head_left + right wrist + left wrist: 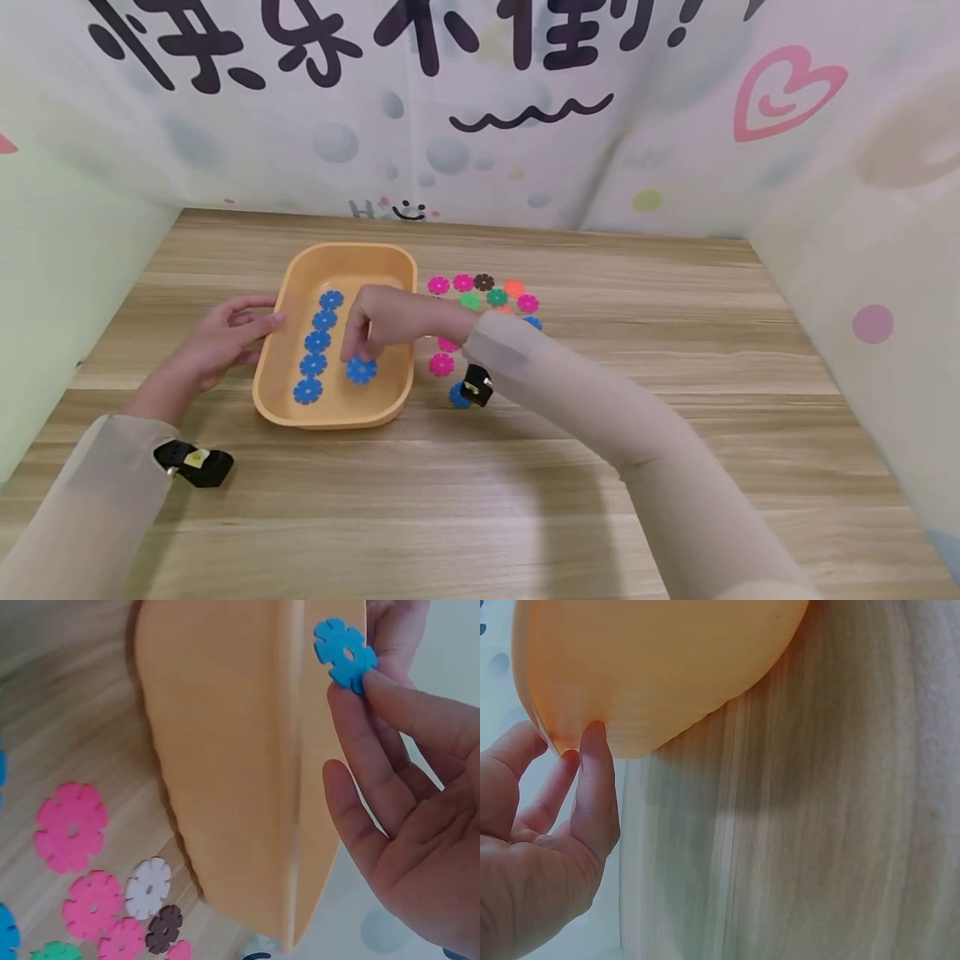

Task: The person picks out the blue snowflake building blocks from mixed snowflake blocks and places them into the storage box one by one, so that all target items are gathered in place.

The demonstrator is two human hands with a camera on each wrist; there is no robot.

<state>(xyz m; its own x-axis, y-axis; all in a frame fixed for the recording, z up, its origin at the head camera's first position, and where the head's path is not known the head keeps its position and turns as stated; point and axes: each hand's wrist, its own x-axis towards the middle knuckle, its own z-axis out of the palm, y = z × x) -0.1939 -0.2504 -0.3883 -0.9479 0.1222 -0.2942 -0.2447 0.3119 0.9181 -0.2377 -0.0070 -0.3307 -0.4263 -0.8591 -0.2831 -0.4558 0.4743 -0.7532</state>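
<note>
An orange plastic tray (337, 408) stands on the table. My left hand (225, 337) holds its left side, with the thumb at the rim and fingertips against the outer wall (652, 697). Over the tray, my right hand (386, 321) pinches a blue snowflake disc (335, 646) by its edge between thumb and fingertips. In the right wrist view, this notched disc is above the rim. Several blue discs (317, 342) form a column along the left part of the tray floor, to the left of the held one.
To the tray's right lie several loose snowflake discs: pink (442, 365), green (497, 297), brown (483, 282), orange (513, 287) and blue (457, 395). My right forearm (585, 400) hides some of them. A printed cloth (525, 167) hangs behind the wooden table (675, 333).
</note>
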